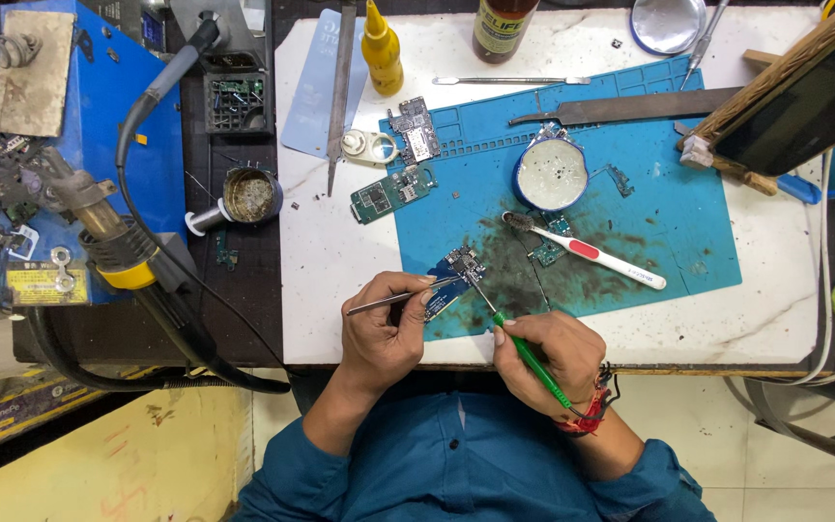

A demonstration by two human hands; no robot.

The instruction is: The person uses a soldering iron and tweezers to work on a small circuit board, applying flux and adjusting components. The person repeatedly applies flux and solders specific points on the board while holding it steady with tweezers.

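Circuit board, small and dark, lies at the near-left edge of the blue mat on the white table. Left hand: fingers clamped on metal tweezers, tips at the board. Right hand: fingers closed round a green-handled tool, its thin metal tip touching the board. Beyond the board lie a white-and-red toothbrush, a round tin and a second, green board.
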